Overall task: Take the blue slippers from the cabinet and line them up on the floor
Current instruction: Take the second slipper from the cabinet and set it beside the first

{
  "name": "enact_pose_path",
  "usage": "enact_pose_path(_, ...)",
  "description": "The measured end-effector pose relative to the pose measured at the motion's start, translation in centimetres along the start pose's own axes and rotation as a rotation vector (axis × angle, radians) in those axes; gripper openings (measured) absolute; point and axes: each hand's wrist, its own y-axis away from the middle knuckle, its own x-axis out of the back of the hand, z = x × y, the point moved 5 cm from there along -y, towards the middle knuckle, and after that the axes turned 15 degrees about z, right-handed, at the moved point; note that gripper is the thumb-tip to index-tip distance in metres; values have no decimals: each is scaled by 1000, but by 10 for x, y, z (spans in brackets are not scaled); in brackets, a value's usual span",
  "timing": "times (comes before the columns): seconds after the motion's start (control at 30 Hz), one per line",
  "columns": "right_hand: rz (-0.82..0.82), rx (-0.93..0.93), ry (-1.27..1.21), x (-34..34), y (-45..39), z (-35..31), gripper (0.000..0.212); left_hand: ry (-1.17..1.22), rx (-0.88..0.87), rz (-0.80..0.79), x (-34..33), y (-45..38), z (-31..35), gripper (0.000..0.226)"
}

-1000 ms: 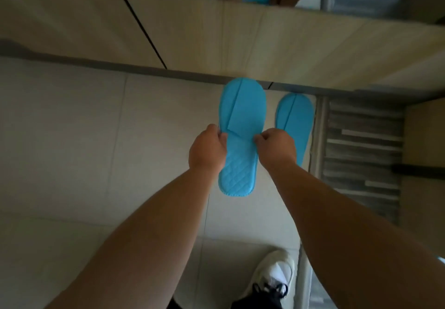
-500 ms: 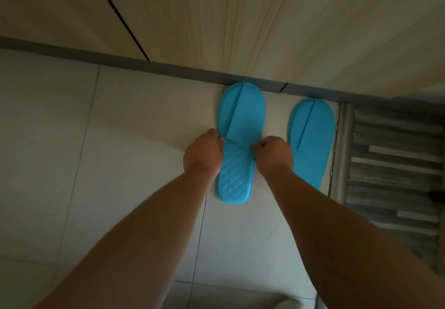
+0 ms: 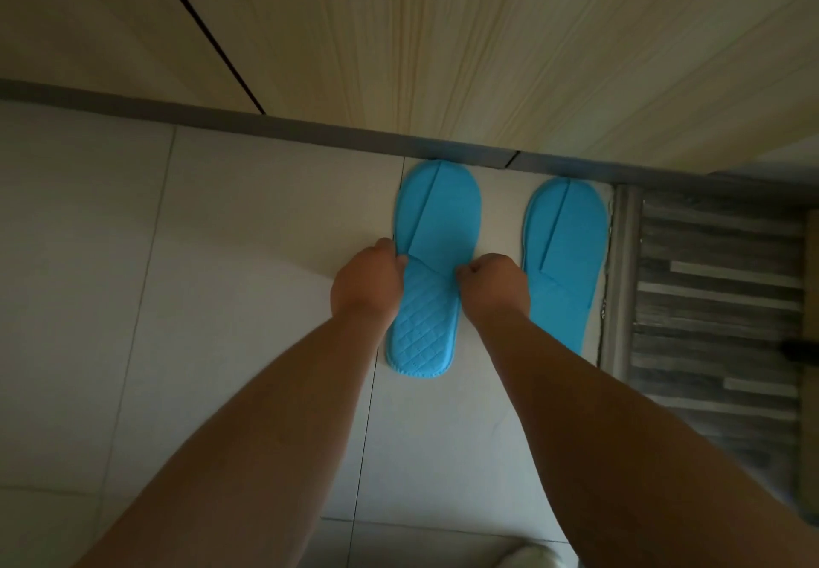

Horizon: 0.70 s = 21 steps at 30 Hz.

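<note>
Two flat blue slippers lie on the pale tiled floor, toes pointing at the cabinet base. The left slipper [image 3: 432, 230] has a quilted insole showing at its heel. My left hand [image 3: 365, 286] pinches its left edge and my right hand [image 3: 494, 288] pinches its right edge, both at the slipper's middle. The right slipper [image 3: 565, 235] lies a hand's width away, parallel, untouched; my right forearm covers part of its heel.
The wooden cabinet fronts [image 3: 443, 35] with a grey plinth [image 3: 310, 129] fill the top. A grey striped mat [image 3: 718, 301] lies to the right, just past the right slipper. A white shoe tip [image 3: 532, 558] shows at the bottom edge.
The slipper in my hands has come down flat onto the floor beside the other one. My view has tilted down and closer; my hands keep the same grip.
</note>
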Motion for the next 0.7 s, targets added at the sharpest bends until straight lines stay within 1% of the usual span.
enact_pose_path(0.17,19,21,46,4,-1,-5,18,-6,8,-21,0,-2,0,31)
enact_pose_path(0.33,-2,7,64,5,4,-8,15,-25,6,-73,4,-4,2,31)
enact_pose_path(0.5,-46,11,123,27,18,-21,21,-23,47,-112,26,-6,4,32)
enact_pose_path(0.6,-23,66,221,53,36,-26,34,-121,-62,-96,60,7,11,36)
enact_pose_path(0.7,3,157,292,88,67,-32,36,-279,-218,-126,103,36,29,39)
